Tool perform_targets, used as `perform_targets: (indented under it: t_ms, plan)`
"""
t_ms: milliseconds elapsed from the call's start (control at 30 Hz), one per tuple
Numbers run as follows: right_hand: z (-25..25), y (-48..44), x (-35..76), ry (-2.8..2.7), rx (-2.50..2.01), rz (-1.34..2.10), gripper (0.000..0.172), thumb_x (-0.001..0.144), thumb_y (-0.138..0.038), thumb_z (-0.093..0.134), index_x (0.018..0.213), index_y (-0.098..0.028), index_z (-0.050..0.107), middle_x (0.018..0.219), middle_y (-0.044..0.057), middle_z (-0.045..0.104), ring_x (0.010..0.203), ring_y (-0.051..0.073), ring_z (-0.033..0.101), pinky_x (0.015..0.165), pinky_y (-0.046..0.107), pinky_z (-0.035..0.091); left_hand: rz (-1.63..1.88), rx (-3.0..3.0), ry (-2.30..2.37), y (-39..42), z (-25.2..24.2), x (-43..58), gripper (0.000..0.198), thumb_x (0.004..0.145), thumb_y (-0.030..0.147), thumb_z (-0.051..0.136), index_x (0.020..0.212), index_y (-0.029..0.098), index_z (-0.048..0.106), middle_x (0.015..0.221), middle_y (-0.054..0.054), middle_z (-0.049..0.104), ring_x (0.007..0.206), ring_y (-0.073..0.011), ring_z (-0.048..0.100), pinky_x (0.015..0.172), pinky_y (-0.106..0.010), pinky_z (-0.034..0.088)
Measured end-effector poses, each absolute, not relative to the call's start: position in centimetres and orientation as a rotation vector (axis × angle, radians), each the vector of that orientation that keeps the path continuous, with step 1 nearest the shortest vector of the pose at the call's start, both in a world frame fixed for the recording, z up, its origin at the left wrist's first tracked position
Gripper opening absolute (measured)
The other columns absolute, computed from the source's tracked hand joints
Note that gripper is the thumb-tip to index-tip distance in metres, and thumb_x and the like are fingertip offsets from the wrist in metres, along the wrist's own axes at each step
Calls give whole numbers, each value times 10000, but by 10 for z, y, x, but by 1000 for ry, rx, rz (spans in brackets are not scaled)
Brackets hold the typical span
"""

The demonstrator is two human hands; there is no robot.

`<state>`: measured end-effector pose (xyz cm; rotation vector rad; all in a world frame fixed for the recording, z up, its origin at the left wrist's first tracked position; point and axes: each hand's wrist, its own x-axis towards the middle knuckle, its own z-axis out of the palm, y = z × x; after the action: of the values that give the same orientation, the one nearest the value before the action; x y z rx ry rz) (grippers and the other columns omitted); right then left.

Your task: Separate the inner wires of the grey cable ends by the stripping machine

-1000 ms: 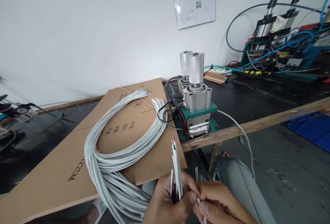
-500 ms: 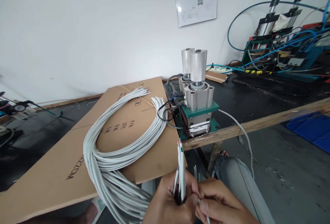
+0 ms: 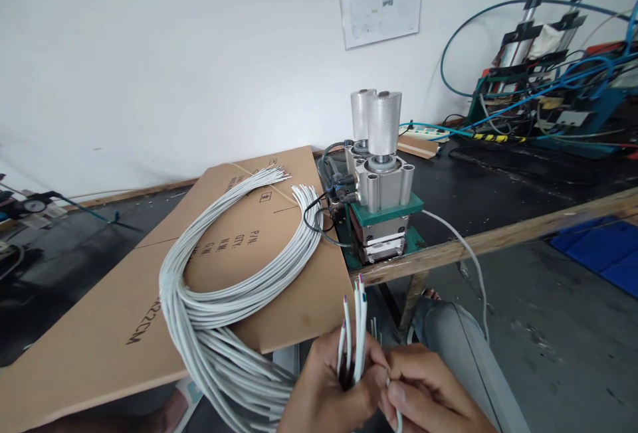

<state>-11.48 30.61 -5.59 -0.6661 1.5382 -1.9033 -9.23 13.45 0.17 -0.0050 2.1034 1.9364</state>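
Wires upright, clenched in left hand; right hand just beside it, pinching one wire.

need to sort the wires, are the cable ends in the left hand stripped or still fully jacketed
Stripped. The white cable ends held up in the left hand show short coloured inner wires poking from their tips.

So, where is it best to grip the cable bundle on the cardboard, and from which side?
Probably grip the cable bundle at its tight left bend, coming from the left and above. There the strands sit packed together, while the far ends fan out loose on the cardboard.
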Motion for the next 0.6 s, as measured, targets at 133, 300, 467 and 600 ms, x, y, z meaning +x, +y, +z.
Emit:
perform_targets:
  t_ms: [133, 300, 467, 600]
  plan:
    - [-67, 291, -112, 1309, -758, -2112, 520, 969, -615, 525, 822, -121, 595, 712, 13, 482, 566, 27, 410, 533, 158, 325, 2121, 136, 1882, 128, -18, -89, 554, 820, 711, 628, 787, 187, 450, 529, 42, 530, 379, 0, 329, 388, -123, 251]
    - [-94, 278, -106, 1062, -572, -2239, 451, 930, -584, 619, 924, -133, 627, 721, 4, 511, 605, 33, 458, 556, 151, 333, 2110, -29, 2019, 128, -18, -84, 560, 815, 702, 649, 790, 163, 501, 556, 34, 542, 423, -5, 353, 420, -138, 238]
    - [-108, 276, -106, 920, -510, -2270, 407, 931, -545, 639, 974, -143, 591, 721, 8, 531, 643, 50, 496, 601, 160, 396, 2106, -175, 2090, 136, -6, -83, 642, 720, 783, 664, 746, 164, 495, 505, 71, 468, 408, -4, 313, 424, -160, 204]
    - [-102, 279, -110, 877, -565, -2242, 378, 950, -505, 630, 916, -136, 553, 715, -7, 524, 552, 9, 397, 517, 130, 312, 2107, -251, 2080, 140, 3, -82, 660, 686, 789, 687, 764, 148, 550, 492, 67, 476, 401, -9, 328, 425, -167, 206]
